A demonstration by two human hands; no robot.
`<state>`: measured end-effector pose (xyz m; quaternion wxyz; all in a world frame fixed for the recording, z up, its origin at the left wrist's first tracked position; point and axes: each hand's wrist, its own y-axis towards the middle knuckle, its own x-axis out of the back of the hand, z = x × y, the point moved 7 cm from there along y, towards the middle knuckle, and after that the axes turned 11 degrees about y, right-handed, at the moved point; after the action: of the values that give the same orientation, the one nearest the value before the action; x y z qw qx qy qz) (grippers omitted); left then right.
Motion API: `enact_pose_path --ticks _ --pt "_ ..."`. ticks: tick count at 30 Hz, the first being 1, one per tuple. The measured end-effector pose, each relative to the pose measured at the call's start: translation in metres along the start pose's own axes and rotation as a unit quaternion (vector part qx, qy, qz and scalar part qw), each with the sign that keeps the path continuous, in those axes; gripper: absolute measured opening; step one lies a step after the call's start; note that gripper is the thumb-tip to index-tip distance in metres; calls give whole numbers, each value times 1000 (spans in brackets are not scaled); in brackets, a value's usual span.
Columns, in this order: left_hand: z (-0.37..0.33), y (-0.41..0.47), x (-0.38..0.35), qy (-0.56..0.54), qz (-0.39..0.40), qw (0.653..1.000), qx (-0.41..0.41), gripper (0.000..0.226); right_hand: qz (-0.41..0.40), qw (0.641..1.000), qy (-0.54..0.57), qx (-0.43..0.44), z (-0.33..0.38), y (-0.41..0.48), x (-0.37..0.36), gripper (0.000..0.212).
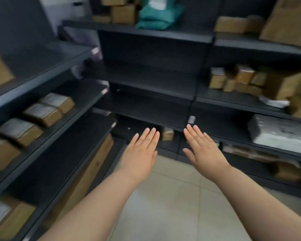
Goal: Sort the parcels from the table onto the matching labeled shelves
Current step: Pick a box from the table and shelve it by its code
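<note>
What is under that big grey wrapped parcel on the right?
The grey parcel lies on a dark shelf. Below that, blurred flat brown parcels show; the shelf board hides whatever lies further back.

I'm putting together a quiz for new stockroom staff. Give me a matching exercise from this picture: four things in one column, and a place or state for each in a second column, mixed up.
Things
1. green bag
2. grey wrapped parcel
3. small brown box
4. left hand

Places or states
A. low on the right side of the shelves
B. open, fingers straight, holding nothing
C. top level, in the middle
D. low level, in the middle, on its own

Pairs: 1-C, 2-A, 3-D, 4-B
</note>
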<state>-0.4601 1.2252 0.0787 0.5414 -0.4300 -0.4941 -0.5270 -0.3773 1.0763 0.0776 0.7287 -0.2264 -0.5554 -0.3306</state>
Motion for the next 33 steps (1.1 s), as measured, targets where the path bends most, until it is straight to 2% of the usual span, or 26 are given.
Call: enact_pose_path --ticks 7,14,21,27,33 --pt "-251 79 58 9 -45 980 -194 58 -88 979 9 -184 -197 -158 96 63" --pt "-474 86 82 4 -36 919 -394 58 -142 922 3 -361 -320 -320 138 64" --pt "-621 108 92 2 -59 854 -516 57 -171 856 8 -488 -396 -419 148 63" --pt "-725 165 86 -7 -64 812 -581 57 -195 813 6 -549 -481 -443 178 63" --pt "-824 224 102 -1 -83 765 -639 58 -214 750 8 -626 -547 -475 200 61"
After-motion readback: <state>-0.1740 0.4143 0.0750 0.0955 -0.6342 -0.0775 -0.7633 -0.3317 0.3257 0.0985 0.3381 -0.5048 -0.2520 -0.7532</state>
